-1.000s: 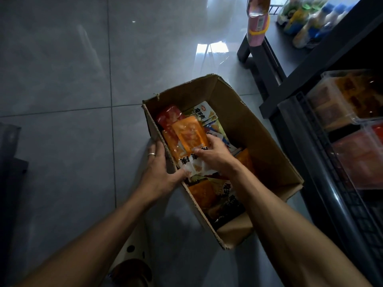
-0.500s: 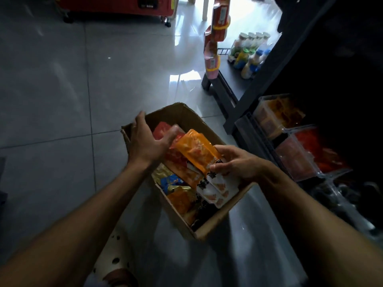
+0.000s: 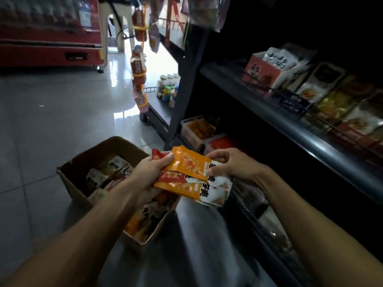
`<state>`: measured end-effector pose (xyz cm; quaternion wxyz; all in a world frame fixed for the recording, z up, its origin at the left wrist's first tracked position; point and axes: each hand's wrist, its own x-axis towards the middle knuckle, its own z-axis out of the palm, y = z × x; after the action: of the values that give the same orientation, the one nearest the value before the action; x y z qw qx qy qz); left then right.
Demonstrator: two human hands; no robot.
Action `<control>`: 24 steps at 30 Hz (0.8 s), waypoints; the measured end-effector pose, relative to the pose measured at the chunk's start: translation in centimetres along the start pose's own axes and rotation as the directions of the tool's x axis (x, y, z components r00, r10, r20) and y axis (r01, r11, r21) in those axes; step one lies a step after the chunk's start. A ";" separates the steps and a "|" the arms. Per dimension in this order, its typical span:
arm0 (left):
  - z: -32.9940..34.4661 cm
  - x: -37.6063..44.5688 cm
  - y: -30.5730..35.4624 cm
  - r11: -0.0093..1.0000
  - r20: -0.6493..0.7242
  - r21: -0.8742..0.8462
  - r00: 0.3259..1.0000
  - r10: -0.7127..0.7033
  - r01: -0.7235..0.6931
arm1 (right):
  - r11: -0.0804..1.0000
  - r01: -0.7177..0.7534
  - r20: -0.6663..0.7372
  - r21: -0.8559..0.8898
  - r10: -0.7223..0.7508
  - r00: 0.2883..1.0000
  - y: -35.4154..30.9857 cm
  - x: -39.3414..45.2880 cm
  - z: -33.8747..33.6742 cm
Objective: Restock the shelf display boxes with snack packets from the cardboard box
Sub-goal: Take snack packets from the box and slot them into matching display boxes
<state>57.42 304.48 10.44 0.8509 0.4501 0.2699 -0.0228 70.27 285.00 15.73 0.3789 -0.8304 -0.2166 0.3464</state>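
Note:
Both hands hold a small stack of orange, red and white snack packets (image 3: 187, 175) above the right edge of the open cardboard box (image 3: 99, 154). My left hand (image 3: 148, 171) grips the stack's left end, thumb on top. My right hand (image 3: 230, 162) pinches its right end. More packets (image 3: 109, 172) lie in the box on the floor. Two clear display boxes sit on the bottom shelf behind the stack: one with orange packets (image 3: 198, 129), one with red packets (image 3: 219, 142).
A dark shelf unit (image 3: 290, 129) runs along the right, its upper shelf lined with snack cartons (image 3: 267, 69). Hanging snack strips (image 3: 138, 69) and small bottles (image 3: 169, 90) stand at the shelf's far end. A red vending machine (image 3: 49, 30) is at the back left.
Both hands lifted the packet stack out of the cardboard box and raised it. The view tilted up from the floor toward the shelves.

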 end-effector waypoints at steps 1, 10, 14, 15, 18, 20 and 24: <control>1.1 -0.1 -0.2 0.999 -0.003 -0.032 1.000 0.019 -0.019 | 1.000 -0.008 -0.107 0.016 0.010 0.994 0.4 -1.0 -0.9; 12.4 -2.9 -1.9 0.974 0.219 -0.226 0.974 0.057 -0.006 | 0.869 0.193 -0.615 0.455 0.150 0.774 2.4 -9.2 -5.3; 16.4 -4.6 -2.2 0.987 0.378 -0.159 0.925 0.035 0.027 | 0.864 0.252 -0.672 0.435 0.126 0.729 2.5 -13.3 -7.9; 17.2 -4.9 -2.3 0.990 0.393 -0.143 0.918 0.052 0.004 | 0.865 0.256 -0.677 0.430 0.122 0.725 2.7 -14.5 -8.5; 19.7 -5.6 -2.8 0.991 0.399 -0.107 0.909 0.120 -0.084 | 0.869 0.259 -0.671 0.422 0.106 0.734 3.4 -17.9 -10.0; 21.2 -6.1 -3.3 0.988 0.403 -0.105 0.904 0.145 -0.112 | 0.871 0.259 -0.676 0.416 0.106 0.729 4.0 -19.9 -10.7; 23.6 -7.2 -4.3 0.988 0.425 -0.086 0.892 0.155 -0.131 | 0.878 0.271 -0.724 0.394 0.115 0.680 5.0 -23.1 -11.9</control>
<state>60.39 282.09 21.22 0.9008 0.4290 0.0420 -0.0516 64.16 261.86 26.93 0.6380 -0.7699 0.0067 0.0120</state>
